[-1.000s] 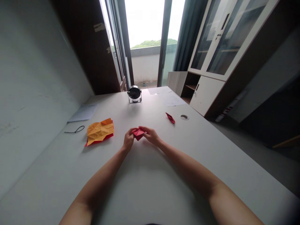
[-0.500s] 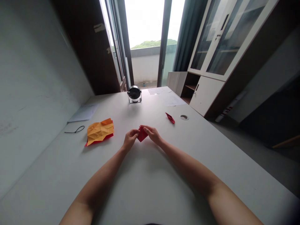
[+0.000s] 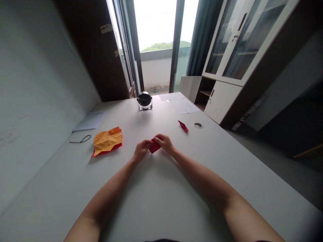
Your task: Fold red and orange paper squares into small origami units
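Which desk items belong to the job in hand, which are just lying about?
In the job:
red folded paper, held in left hand and right hand
probably, being similar paper: small red folded piece; creased orange paper

Lying about:
black cord
round silver-and-black device
white papers, left
flat sheets, far right

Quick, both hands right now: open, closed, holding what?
Left hand: closed, pinching the left side of the folded red paper.
Right hand: closed, gripping the same paper by its right side.

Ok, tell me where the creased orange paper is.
In the head view, the creased orange paper lies on the left of the white table, between the black looped cord and the left hand.
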A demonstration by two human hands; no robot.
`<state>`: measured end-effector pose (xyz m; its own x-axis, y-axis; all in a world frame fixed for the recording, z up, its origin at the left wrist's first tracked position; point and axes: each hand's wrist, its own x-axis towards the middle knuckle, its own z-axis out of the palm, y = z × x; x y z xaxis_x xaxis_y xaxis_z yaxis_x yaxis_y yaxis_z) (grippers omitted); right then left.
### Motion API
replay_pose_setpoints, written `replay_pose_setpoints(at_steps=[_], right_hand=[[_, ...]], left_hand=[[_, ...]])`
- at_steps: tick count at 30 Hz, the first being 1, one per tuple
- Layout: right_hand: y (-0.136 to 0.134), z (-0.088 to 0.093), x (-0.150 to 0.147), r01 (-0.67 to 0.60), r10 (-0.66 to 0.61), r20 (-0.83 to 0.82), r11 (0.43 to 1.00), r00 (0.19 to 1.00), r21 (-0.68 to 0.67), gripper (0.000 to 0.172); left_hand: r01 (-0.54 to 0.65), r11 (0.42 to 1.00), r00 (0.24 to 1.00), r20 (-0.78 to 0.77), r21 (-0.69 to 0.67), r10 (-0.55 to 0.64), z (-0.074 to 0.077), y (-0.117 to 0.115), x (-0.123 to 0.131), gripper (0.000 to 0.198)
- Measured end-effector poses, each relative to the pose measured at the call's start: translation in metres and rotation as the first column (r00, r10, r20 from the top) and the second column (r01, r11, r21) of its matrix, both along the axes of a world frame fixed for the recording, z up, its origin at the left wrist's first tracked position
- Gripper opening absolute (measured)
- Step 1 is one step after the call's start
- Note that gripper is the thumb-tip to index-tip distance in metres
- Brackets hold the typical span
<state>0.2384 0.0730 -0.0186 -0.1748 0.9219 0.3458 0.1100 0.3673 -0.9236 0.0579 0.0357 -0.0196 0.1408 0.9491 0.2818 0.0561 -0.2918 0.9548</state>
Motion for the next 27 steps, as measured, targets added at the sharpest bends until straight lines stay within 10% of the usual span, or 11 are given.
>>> replay_pose_setpoints(at_steps=[16,27], right_hand=[[-0.003,0.002,-0.003,-0.084,0.085,0.017,0.996,0.996,-0.01,0.028],[-0.006,0.007,-0.001,-0.21,0.211,-0.121,0.977,0.97,0.017,0.025]], left_hand=[[0.057,0.989,0.997,-0.045,-0.137,-0.063,-0.002,0.001,-0.001,0.033],[-0.06,0.937,0.934,0.311,-0.344,0.174,-0.008,0.016,-0.007,0.039]])
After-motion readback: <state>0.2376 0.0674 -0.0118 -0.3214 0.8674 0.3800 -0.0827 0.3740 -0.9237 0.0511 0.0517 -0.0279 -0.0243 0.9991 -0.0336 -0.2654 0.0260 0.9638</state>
